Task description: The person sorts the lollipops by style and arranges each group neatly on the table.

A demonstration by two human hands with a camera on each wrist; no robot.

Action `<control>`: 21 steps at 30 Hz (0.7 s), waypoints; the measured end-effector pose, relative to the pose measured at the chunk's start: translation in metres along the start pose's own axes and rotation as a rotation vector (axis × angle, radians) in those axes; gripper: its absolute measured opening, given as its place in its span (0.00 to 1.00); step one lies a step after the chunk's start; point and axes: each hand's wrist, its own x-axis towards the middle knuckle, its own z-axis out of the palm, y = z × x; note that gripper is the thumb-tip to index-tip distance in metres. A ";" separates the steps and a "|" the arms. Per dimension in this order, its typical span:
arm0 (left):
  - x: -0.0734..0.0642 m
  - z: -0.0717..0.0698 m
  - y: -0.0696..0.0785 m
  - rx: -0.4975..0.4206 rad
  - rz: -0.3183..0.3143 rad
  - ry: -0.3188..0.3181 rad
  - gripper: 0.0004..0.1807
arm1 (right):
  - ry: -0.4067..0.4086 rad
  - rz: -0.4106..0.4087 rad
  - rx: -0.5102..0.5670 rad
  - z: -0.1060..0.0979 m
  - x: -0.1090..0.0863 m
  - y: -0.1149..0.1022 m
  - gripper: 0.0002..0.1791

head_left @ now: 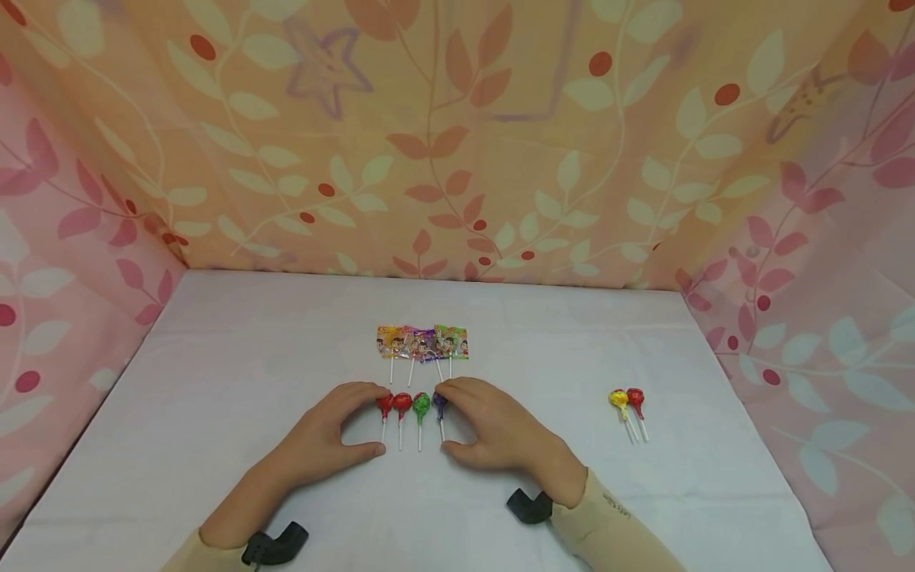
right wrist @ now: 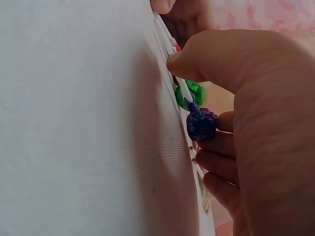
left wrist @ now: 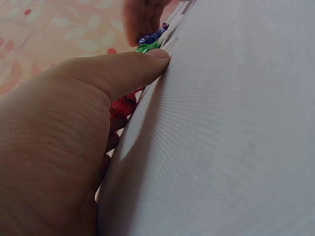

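Several ball lollipops lie in a row on the white cloth, sticks toward the person. At the left end, my left hand (head_left: 330, 433) holds a red lollipop (head_left: 384, 405), fingers at its head and thumb by the stick's lower end. A second red lollipop (head_left: 403, 403) and a green lollipop (head_left: 422, 405) lie between the hands. My right hand (head_left: 500, 425) grips a purple lollipop (right wrist: 201, 124) at the right end. Its fingertips touch the head while the thumb presses the stick. In the left wrist view, the thumb partly covers the row.
Behind the row lie several flat lollipops in printed wrappers (head_left: 422, 343), overlapping side by side. Off to the right, a yellow lollipop (head_left: 618, 400) and another red lollipop (head_left: 635, 397) lie together. Floral curtains (head_left: 457, 159) enclose the white-covered table (head_left: 286, 334) at the back and sides.
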 end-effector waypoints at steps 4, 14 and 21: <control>0.000 0.000 0.000 0.002 0.002 -0.001 0.43 | -0.021 0.015 0.005 0.000 0.000 -0.001 0.44; 0.000 -0.001 0.000 -0.002 0.004 -0.003 0.44 | -0.035 0.021 0.000 0.002 0.001 -0.003 0.44; 0.000 -0.002 0.002 -0.013 -0.003 -0.008 0.44 | -0.024 0.021 0.000 0.005 0.000 -0.001 0.45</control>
